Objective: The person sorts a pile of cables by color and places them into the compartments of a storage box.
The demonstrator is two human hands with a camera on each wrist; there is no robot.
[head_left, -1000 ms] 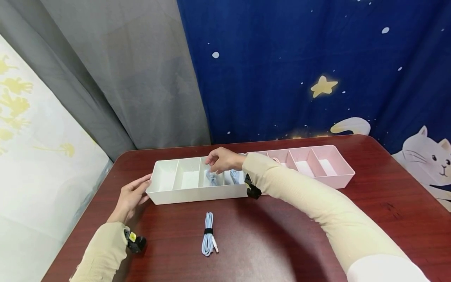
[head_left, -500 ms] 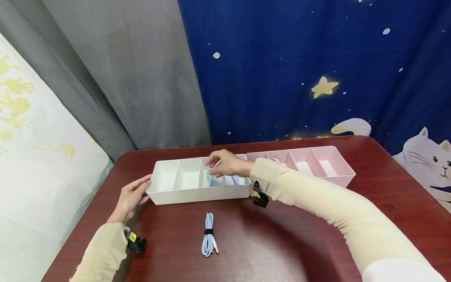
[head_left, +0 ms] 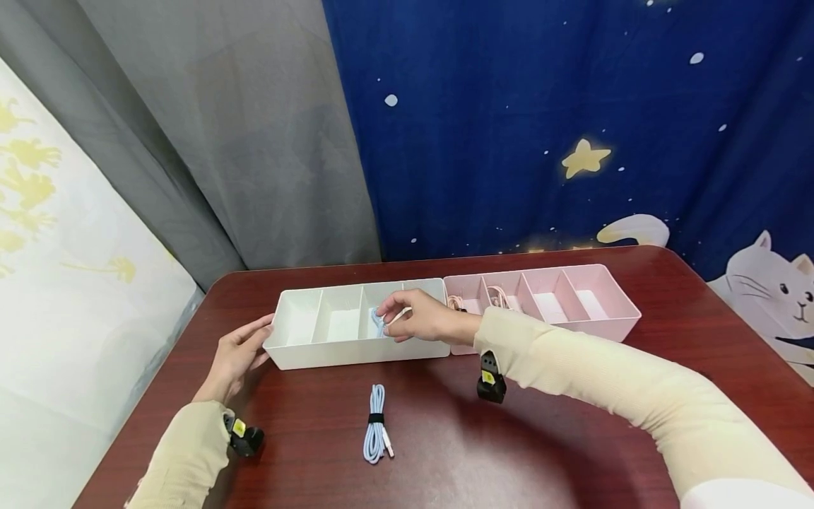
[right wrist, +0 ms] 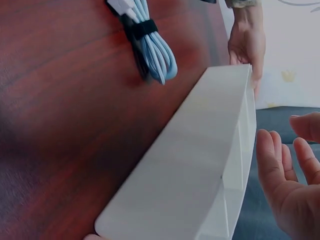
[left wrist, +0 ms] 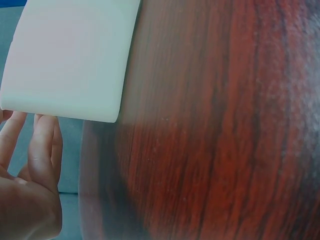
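Observation:
A long white divided organizer box (head_left: 356,353) stands across the table. My left hand (head_left: 235,357) touches its left end with extended fingers; the left wrist view shows those fingertips at the end wall. Above the third compartment from the left, my right hand (head_left: 420,316) hovers with bent, spread fingers and thumb. Nothing shows between them in the right wrist view. Below these fingers a light blue cable (head_left: 377,322) lies in that compartment, partly hidden. The rightmost compartment is largely covered by the hand. On the table in front lies a blue cable bundle (head_left: 376,424) with a black strap.
A pink divided organizer box (head_left: 604,329) adjoins the white one on the right. Two of its compartments hold pinkish cables (head_left: 499,297). Behind the reddish-brown table (head_left: 305,452) hang a grey curtain (head_left: 273,141) and a blue curtain (head_left: 483,141).
My right hand has drawn toward me and a little right, uncovering the pink box's cables. The blue cable in the compartment has stayed there. My left hand has not moved.

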